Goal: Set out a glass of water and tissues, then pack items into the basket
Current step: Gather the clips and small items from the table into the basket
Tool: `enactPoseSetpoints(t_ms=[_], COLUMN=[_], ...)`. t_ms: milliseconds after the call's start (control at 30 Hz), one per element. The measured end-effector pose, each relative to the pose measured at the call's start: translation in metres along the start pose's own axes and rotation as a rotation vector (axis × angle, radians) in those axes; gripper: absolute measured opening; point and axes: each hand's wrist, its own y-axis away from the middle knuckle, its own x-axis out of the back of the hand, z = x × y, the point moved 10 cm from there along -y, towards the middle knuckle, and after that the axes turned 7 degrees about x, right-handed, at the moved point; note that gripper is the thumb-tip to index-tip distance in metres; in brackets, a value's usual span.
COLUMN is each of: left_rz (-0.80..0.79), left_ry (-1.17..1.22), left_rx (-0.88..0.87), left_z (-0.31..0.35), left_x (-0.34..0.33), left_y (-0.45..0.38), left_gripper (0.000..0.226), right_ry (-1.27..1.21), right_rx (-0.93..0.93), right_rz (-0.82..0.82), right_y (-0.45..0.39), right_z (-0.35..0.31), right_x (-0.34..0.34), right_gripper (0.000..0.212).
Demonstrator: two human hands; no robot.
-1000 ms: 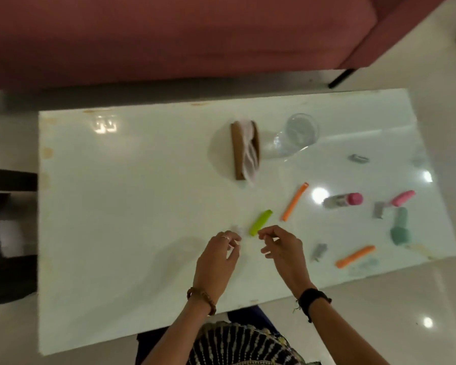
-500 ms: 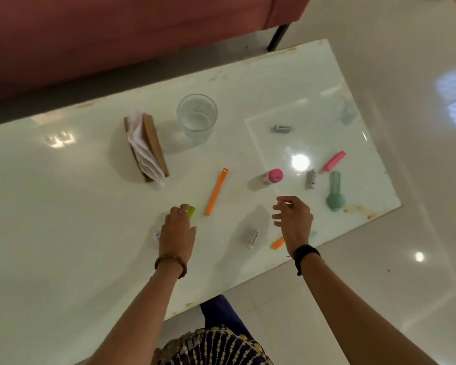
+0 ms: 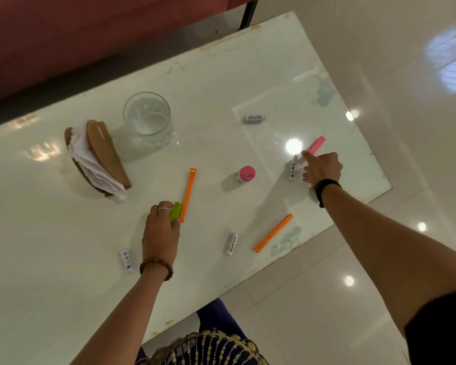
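Note:
A glass of water [image 3: 147,119] stands on the white table [image 3: 50,233] beside a brown holder with white tissues [image 3: 96,159]. My left hand [image 3: 160,230] closes on a green clip [image 3: 175,211] next to an orange stick [image 3: 188,194]. My right hand [image 3: 321,168] reaches far right, fingers spread, touching a pink stick [image 3: 314,148] and beside a small white tube [image 3: 292,170]. A pink-capped bottle [image 3: 245,174], a second orange stick [image 3: 273,232] and two more white tubes [image 3: 231,243] [image 3: 125,260] lie scattered. No basket is in view.
Another white tube [image 3: 254,118] lies at the far right of the table. A dark red sofa [image 3: 90,30] runs along the table's far side. Glossy floor tiles [image 3: 419,127] surround the right and near edges.
My right hand has stretched from the table's near edge out to the pink stick. My left hand has settled on the green clip. The camera has swung to the right.

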Motion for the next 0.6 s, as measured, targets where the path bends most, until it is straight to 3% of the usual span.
enactPoseSetpoints(t_ms=[67,200,333,467,600], left_rz=[0.009,0.017,0.032,0.076,0.102], left_ry=[0.016,0.035,0.089,0.207,0.460], left_rx=[0.007,0.008,0.008,0.000,-0.005], left_z=[0.001,0.000,0.000,0.000,0.000], left_x=[0.000,0.004,0.010,0.024,0.055], left_y=[-0.004,-0.007,-0.003,0.006,0.026], left_gripper=[0.027,0.030,0.033,0.031,0.028], right_ry=[0.025,0.053,-0.054,-0.268,-0.334], right_rx=[-0.009,0.004,0.030,0.134,0.216], right_rz=[-0.011,-0.014,0.031,0.084,0.013], right_y=[-0.007,-0.011,0.014,0.086,0.192], right_z=[-0.001,-0.004,-0.010,-0.026,-0.039], right_x=[-0.005,-0.014,-0.013,-0.013,-0.030], right_gripper=[0.050,0.035,0.029,0.025,0.022])
